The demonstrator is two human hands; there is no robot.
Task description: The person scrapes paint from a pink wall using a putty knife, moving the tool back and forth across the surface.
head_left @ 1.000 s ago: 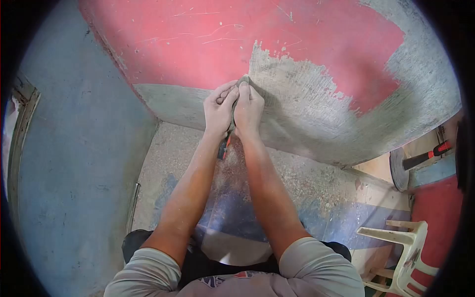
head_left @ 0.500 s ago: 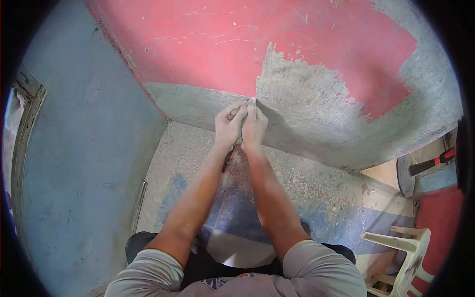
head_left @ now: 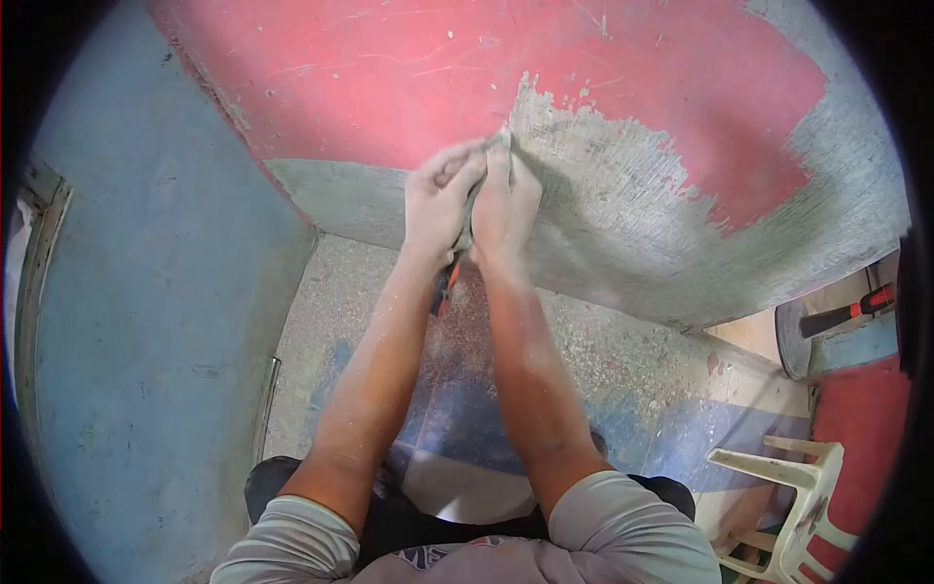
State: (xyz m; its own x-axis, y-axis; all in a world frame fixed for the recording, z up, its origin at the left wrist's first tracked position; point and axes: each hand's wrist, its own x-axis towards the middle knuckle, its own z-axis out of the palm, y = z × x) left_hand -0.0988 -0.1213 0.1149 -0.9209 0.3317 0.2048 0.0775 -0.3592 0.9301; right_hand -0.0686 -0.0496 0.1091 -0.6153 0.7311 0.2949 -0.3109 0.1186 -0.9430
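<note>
Both hands are closed side by side against the pink wall, fingers pinched together and coated in pale dust. Between my left hand and my right hand runs a narrow tool, mostly hidden by the palms. Its black-and-orange handle shows below, beside the left wrist. The fingertips and the tool's upper end meet the wall at the left edge of a bare grey patch, where the pink paint is gone. The tool's exact kind cannot be made out.
A blue wall panel stands at left. Paint flakes and dust cover the floor below. At right are a cream plastic chair and a round grey disc beside a black-and-red handled tool.
Both hands have moved up the wall together, from the lower grey strip to the pink edge. The black-and-orange handle has risen with them.
</note>
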